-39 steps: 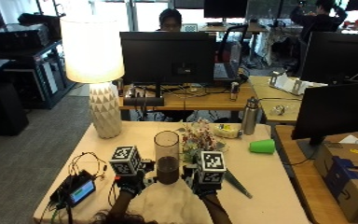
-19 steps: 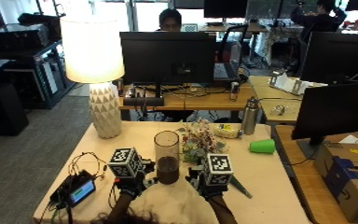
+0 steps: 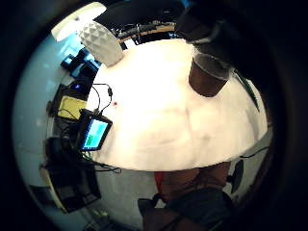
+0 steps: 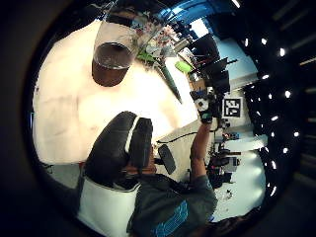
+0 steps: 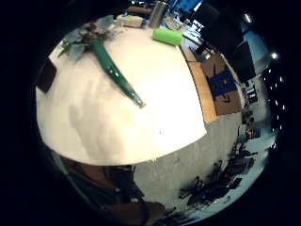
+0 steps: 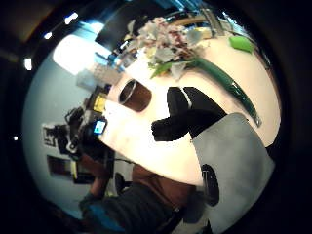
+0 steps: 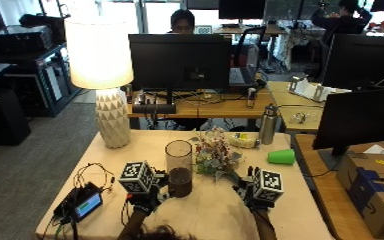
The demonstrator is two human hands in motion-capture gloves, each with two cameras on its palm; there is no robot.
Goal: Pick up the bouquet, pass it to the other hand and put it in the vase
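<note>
My left hand (image 7: 145, 200) hovers low over the surface (image 7: 205, 215) just left of the vase (image 7: 179, 167), holding nothing as far as I can judge; what shows of its fingers in the left thumb-side palm view looks relaxed. The vase stands upright between my two hands, dark in its lower part. Right of the vase lies the bouquet (image 7: 213, 156), flat on the surface, blooms close beside the vase on its far side and the green stem (image 5: 115, 70) running away from the vase toward me, ending near my right hand (image 7: 255, 192). That hand hangs just above the surface with fingers (image 6: 187, 114) straight and empty. So the long axis slants from the vase to my right hand, and I judge the right hand the nearer one to take the stem.
</note>
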